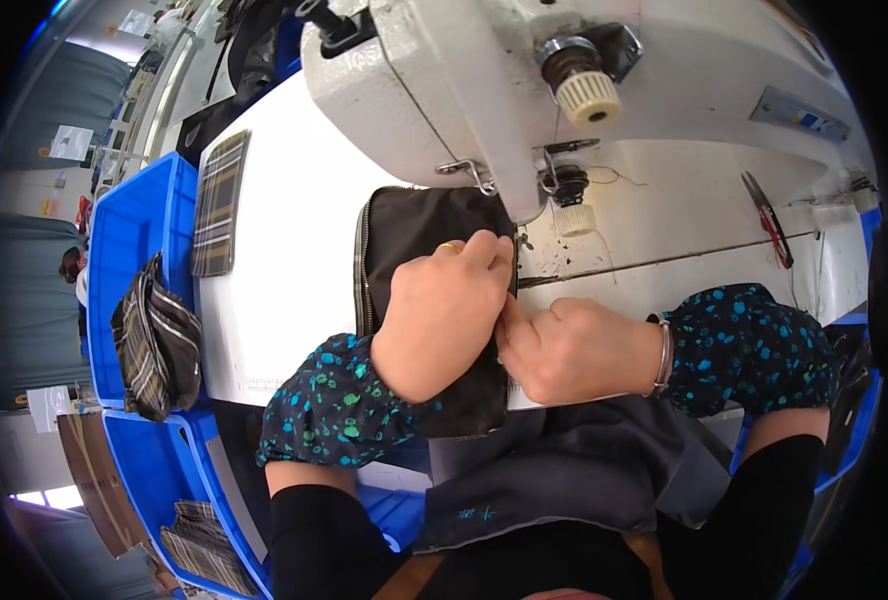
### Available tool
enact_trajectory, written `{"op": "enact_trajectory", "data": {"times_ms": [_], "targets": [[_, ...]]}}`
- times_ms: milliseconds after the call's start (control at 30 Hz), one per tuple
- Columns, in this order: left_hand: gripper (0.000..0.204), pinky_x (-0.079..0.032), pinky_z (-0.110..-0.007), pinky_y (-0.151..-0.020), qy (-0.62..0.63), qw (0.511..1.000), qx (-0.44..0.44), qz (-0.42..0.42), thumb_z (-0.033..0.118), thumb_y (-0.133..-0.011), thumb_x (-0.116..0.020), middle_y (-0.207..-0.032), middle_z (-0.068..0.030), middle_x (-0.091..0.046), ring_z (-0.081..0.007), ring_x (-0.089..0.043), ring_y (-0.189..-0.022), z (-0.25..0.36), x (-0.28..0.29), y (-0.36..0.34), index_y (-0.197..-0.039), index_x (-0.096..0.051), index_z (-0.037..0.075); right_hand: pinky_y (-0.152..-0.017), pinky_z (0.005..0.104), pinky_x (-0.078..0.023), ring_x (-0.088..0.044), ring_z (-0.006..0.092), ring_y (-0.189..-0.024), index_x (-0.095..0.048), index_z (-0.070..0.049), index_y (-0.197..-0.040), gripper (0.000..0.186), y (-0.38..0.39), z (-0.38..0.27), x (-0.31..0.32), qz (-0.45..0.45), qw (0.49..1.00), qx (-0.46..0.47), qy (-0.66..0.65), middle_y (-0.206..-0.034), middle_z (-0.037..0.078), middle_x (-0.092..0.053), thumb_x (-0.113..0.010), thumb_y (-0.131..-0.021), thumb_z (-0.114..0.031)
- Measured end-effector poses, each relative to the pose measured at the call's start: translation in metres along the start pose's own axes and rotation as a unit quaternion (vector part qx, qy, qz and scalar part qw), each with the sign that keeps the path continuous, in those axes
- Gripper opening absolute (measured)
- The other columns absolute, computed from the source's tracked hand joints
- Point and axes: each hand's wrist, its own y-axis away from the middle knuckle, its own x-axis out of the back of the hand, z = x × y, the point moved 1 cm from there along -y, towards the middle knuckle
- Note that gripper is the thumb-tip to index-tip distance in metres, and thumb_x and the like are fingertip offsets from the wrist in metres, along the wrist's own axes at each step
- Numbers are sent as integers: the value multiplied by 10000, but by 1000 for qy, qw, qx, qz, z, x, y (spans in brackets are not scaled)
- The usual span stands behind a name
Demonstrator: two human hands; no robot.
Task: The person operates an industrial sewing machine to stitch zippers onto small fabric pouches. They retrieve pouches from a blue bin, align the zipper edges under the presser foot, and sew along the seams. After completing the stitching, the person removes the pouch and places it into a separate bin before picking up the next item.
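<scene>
A dark brown fabric pouch point(404, 225) with a zipper along its left side lies on the white sewing table, its far right corner close to the needle area of the sewing machine point(404, 85). My left hand point(444, 310) rests on top of it, fingers curled and pinched at the right edge. Against that same edge, my right hand point(576, 350) is closed, thumb and forefinger touching the left fingertips. Both hands seem to grip the pouch's edge; my fingers hide the exact spot. The pouch's near end hangs toward my lap.
A plaid fabric piece point(221, 205) lies at the table's left. Red-handled scissors point(770, 222) lie right of the machine. Blue bins point(114, 300) stand along the left, with plaid pieces point(159, 345) draped over one. Thread scraps lie near the needle area. A grey apron point(554, 470) covers my lap.
</scene>
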Motion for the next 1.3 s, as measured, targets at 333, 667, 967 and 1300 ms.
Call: {"op": "enact_trajectory", "data": {"times_ms": [333, 667, 967, 1300], "targets": [[269, -543, -440, -637, 162, 986, 34, -11, 113, -839, -714, -806, -94, -642, -324, -681, -760, -1, 0, -6, -1092, -769, 42, -462, 278, -440, -633, 165, -551, -760, 61, -859, 283, 5, -3, 15, -47, 998, -19, 41, -937, 319, -753, -660, -750, -180], [262, -553, -425, -721, 150, 988, 15, -7, 179, -940, -695, -940, -103, -668, -334, -661, -863, -13, 3, -13, -1148, -738, 25, -460, 290, -498, -662, 186, -541, -747, 99, -954, 333, 5, 11, 4, -42, 996, -66, 38, -970, 339, -744, -661, -781, -172], [402, -550, -399, -854, 79, 995, -60, -14, 149, -839, -776, -1150, -69, -635, -271, -643, -1031, 4, 13, 18, -1221, -717, 38, -438, 280, -445, -632, 198, -512, -718, 46, -815, 243, 7, -20, 25, -63, 997, -50, 6, -955, 414, -716, -657, -796, -189], [391, -565, -418, -925, 43, 996, -75, 11, 115, -793, -735, -1231, -82, -653, -288, -654, -1154, 11, 10, 25, -1178, -724, 49, -441, 281, -418, -621, 182, -512, -703, 55, -717, 249, 6, -21, 28, -45, 999, 10, 3, -886, 383, -727, -657, -723, -190]]}}
